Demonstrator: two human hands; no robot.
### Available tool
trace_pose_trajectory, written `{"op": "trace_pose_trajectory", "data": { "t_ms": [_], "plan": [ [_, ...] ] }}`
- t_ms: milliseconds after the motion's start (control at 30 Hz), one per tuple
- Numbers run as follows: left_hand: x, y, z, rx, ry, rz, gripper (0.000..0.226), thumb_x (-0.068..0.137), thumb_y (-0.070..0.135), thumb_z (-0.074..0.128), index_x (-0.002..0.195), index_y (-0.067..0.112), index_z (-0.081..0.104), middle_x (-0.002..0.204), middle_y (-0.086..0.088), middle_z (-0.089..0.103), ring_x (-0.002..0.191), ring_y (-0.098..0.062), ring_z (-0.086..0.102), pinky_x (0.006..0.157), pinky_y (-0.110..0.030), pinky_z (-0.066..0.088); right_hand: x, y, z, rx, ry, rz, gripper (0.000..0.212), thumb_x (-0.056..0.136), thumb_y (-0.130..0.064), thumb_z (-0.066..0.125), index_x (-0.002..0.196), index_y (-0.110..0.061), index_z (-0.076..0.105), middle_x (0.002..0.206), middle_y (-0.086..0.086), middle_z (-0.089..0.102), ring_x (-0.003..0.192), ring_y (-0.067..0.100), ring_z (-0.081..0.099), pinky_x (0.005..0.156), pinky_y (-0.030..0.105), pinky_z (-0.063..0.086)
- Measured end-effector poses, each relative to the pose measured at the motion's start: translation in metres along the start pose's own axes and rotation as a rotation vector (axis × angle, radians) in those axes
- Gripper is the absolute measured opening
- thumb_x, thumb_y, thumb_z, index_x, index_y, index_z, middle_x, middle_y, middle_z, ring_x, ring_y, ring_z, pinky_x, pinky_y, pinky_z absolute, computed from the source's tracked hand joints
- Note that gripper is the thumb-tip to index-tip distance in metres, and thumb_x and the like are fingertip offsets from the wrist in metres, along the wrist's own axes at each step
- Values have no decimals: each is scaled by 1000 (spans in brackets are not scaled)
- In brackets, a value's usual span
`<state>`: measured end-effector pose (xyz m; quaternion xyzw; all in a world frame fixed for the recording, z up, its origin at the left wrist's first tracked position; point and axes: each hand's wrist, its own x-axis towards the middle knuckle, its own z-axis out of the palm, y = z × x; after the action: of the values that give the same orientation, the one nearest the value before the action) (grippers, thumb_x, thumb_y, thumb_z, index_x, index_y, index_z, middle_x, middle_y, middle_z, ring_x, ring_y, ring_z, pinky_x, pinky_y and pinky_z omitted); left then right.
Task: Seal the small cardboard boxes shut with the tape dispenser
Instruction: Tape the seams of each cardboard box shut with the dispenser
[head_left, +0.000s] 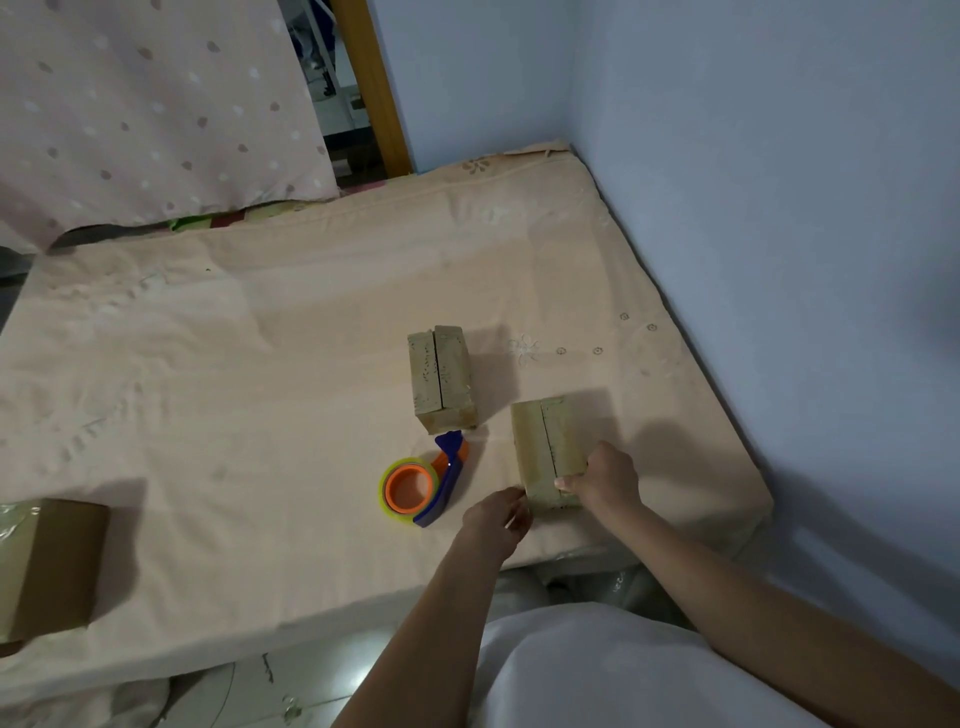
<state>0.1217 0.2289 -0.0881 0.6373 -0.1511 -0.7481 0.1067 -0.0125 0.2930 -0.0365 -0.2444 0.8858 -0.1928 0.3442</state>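
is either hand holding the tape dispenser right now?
No. The tape dispenser lies alone on the bed, while the right hand grips the near box and the left hand touches its corner.

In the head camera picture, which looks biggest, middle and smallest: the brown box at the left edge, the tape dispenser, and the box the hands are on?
1. Brown box, biggest, though nearer the camera and cut off.
2. Box under the hands.
3. Tape dispenser, looking only slightly smaller, so unsure.
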Motion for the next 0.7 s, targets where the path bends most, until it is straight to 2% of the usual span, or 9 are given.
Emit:
{"op": "trace_pose_trajectory", "data": {
  "t_ms": [67, 133, 233, 300, 433, 500, 567, 633, 700],
  "plan": [
    [7, 2, 3, 57, 120, 101, 14, 87, -4, 68, 94, 6, 63, 92, -12, 66, 84, -22, 62, 81, -34, 55, -1, -1, -1, 2, -3, 1, 46, 78, -28, 86, 93, -10, 46, 104, 10, 63, 100, 28, 64, 62, 27, 40],
    [7, 3, 5, 129, 219, 181, 8, 81, -3, 74, 86, 3, 70, 85, -15, 70, 77, -25, 65, 77, -35, 59, -2, -1, -2, 7, -5, 5, 45, 79, -27, 85, 91, -11, 45, 96, 6, 57, 93, 25, 61, 53, 22, 35],
    [3, 4, 8, 272, 282, 274, 13, 77, 2, 75, 65, 3, 71, 64, -11, 68, 66, -25, 65, 75, -41, 62, -4, -3, -4, 3, 10, 11, 46, 79, -28, 85, 75, -15, 40, 81, -2, 50, 82, 20, 53, 48, 21, 27],
    [-3, 5, 11, 361, 285, 333, 20, 79, 5, 70, 59, 4, 67, 59, -8, 63, 63, -24, 62, 74, -44, 61, -6, -4, -6, -10, 5, 16, 51, 78, -29, 85, 70, -18, 36, 73, -6, 45, 79, 19, 52, 47, 22, 27],
    [-15, 11, 17, 442, 277, 385, 23, 86, 9, 62, 64, 3, 63, 65, -12, 64, 74, -33, 71, 77, -47, 62, -5, -10, -12, -43, -47, 12, 44, 84, -30, 80, 70, -18, 40, 70, -6, 46, 64, 12, 49, 45, 21, 30],
    [-20, 17, 16, 449, 250, 391, 21, 88, 9, 60, 69, 2, 64, 72, -14, 68, 78, -32, 73, 77, -47, 62, 0, -12, -18, -17, -92, 9, 38, 95, -28, 64, 66, -15, 43, 65, -2, 48, 57, 11, 46, 46, 22, 32],
    [-23, 25, 13, 416, 220, 420, 17, 88, 10, 59, 75, 1, 66, 78, -15, 71, 78, -30, 72, 77, -46, 62, 7, -12, -30, 118, -127, 6, 32, 94, -14, 53, 62, -14, 52, 64, 2, 54, 59, 17, 51, 52, 24, 35],
    [-25, 36, 8, 389, 190, 510, 14, 88, 13, 60, 80, 6, 70, 83, -13, 74, 83, -30, 72, 81, -46, 61, 11, -12, -41, 372, -169, 14, 28, 91, -4, 51, 81, -17, 73, 80, 0, 72, 76, 17, 67, 65, 25, 51],
    [-30, 47, 4, 351, 144, 603, 17, 92, 13, 60, 79, 12, 72, 86, -12, 75, 89, -31, 71, 85, -46, 59, 11, -12, -48, 525, -192, -7, 33, 95, 3, 48, 104, -15, 74, 96, 3, 76, 88, 18, 72, 78, 28, 59]
  ]
}}
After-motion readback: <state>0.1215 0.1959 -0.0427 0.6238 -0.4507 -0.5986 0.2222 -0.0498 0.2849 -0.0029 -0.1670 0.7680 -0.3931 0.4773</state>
